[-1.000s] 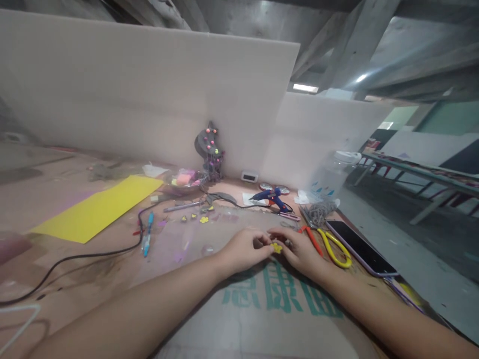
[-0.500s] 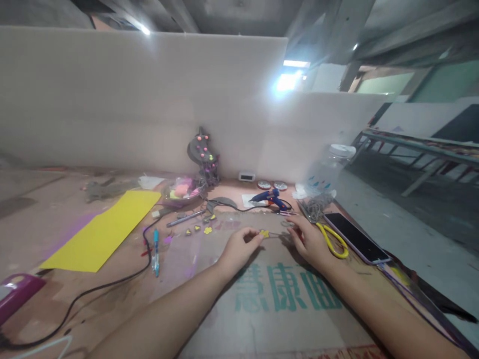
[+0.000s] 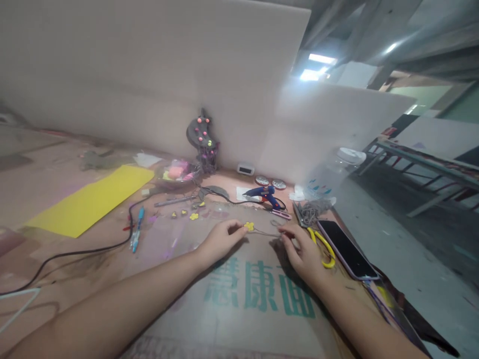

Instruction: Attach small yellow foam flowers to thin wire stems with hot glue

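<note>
Between thumb and forefinger my left hand point(image 3: 224, 239) pinches a small yellow flower point(image 3: 249, 227) at its edge. A thin grey cord point(image 3: 265, 233) runs from the flower across to my right hand point(image 3: 301, 247), whose fingertips are closed on its other end. Both hands are just above a cardboard sheet point(image 3: 243, 329) printed with green characters. Another yellow flower point(image 3: 193, 216) lies to the left, beside a few small yellow-and-grey pieces point(image 3: 178, 213). Yellow-handled scissors point(image 3: 325, 252) rest against the right side of my right hand.
A blue glue gun point(image 3: 262, 192) with a black cable stands behind the hands. Phone point(image 3: 348, 249), grey cord bundle point(image 3: 310, 213) and clear jar point(image 3: 342, 164) line the right edge. Yellow sheet point(image 3: 93, 199), blue pen point(image 3: 138, 229) and a grey moon ornament point(image 3: 202, 134) are left and back.
The view has tilted and shifted right. My right hand now has its fingertips together on the cord, where they were more apart before. My left hand keeps the flower.
</note>
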`<state>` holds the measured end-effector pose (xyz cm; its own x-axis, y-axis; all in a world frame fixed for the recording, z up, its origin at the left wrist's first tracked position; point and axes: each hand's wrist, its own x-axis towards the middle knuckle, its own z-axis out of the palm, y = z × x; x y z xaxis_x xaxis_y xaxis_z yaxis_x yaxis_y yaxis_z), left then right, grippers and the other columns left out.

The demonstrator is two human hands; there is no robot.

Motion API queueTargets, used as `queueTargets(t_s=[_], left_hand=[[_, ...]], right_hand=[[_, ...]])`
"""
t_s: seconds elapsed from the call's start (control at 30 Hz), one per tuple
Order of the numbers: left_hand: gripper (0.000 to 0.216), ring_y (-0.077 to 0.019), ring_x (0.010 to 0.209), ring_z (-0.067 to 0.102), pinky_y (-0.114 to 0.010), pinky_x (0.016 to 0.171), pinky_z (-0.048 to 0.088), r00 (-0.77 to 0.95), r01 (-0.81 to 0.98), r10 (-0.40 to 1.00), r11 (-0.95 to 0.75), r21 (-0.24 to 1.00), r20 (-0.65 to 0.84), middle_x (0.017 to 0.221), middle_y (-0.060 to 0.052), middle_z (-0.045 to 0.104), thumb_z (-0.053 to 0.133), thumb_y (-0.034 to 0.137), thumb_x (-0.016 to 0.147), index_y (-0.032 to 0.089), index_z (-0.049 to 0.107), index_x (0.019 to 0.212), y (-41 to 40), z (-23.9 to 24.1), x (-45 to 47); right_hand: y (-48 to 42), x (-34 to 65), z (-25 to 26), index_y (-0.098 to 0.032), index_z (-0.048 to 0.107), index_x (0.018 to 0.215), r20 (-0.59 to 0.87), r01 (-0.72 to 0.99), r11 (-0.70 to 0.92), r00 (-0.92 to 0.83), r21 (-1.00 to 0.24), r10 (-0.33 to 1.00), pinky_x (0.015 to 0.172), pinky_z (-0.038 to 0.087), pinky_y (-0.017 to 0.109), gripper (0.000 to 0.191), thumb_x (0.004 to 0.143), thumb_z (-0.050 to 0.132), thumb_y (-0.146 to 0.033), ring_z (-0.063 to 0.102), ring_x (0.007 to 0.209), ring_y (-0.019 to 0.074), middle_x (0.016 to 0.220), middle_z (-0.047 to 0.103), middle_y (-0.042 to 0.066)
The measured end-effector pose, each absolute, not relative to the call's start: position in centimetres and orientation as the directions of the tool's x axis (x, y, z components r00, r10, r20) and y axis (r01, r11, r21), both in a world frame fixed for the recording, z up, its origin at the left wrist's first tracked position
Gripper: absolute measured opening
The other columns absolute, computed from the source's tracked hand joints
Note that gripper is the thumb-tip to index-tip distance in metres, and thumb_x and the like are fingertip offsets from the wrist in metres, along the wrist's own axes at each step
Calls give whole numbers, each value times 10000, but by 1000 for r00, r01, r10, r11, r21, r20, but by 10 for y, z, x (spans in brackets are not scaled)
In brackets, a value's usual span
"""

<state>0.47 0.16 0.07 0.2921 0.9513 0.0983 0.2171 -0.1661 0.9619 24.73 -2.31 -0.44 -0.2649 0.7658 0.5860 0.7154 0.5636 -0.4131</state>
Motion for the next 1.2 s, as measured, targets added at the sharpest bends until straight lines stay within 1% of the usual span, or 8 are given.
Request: queueTargets(t_s=[0.17,0.37,0.47,0.7,0.87,0.93,1.03,1.2], left_hand=[[292,-177,751,583,-259,692,414,292,233,950,-180,956,108,757,-23,646,537,415,834,144,635,791,5,-4,4],[280,-171,733,590,-252,672,409,318,147,944,-142,979,90,754,-22,647,533,411,838,150,625,794,7,-8,2],[274,-175,743,593,-255,683,410,319,129,943,-146,981,98,759,-26,648,530,405,836,150,616,787,6,-7,3],[252,-183,752,596,-260,697,415,315,129,944,-148,980,101,754,-24,651,525,387,836,156,607,779,6,-6,4],[246,-183,768,601,-260,712,417,312,131,944,-153,979,105,767,-26,657,530,378,838,155,616,779,5,-5,3],[240,-182,768,602,-260,714,415,310,136,946,-148,979,100,762,-24,657,532,373,837,156,616,776,5,-4,3],[234,-182,777,601,-262,722,414,298,144,950,-144,979,96,768,-23,658,534,370,837,159,615,775,4,-4,3],[242,-183,778,605,-261,715,419,298,138,951,-134,981,88,777,-25,661,534,381,837,161,620,783,5,-4,4]], right_hand=[[-20,251,-2,-216,568,1081,644,727,608,-304,-320,702,836,514,367,204,908,471,-165,623,958,212,1020,655,85],[-23,257,12,-193,571,1108,621,850,513,-341,-116,706,870,510,418,235,898,468,-170,611,1025,252,1086,647,120],[-23,258,20,-180,569,1117,624,875,477,-327,-85,710,880,508,424,243,907,448,-189,609,1039,259,1093,647,133],[-5,256,31,-149,553,1200,516,924,339,-206,-178,832,965,467,468,336,912,466,-299,578,1133,289,1204,617,160],[33,260,31,-163,493,1330,388,901,267,-124,-343,913,1045,396,495,503,872,534,-366,510,1251,303,1360,536,163],[53,260,29,-165,509,1328,311,880,208,-73,-427,948,1036,404,485,537,839,581,-375,531,1231,308,1349,550,167],[82,255,27,-175,558,1279,241,825,226,-113,-518,964,981,456,431,506,811,620,-358,583,1166,289,1286,605,140],[112,238,21,-167,635,1131,211,845,186,-88,-502,973,805,517,365,393,770,672,-318,672,882,239,1011,719,95]])
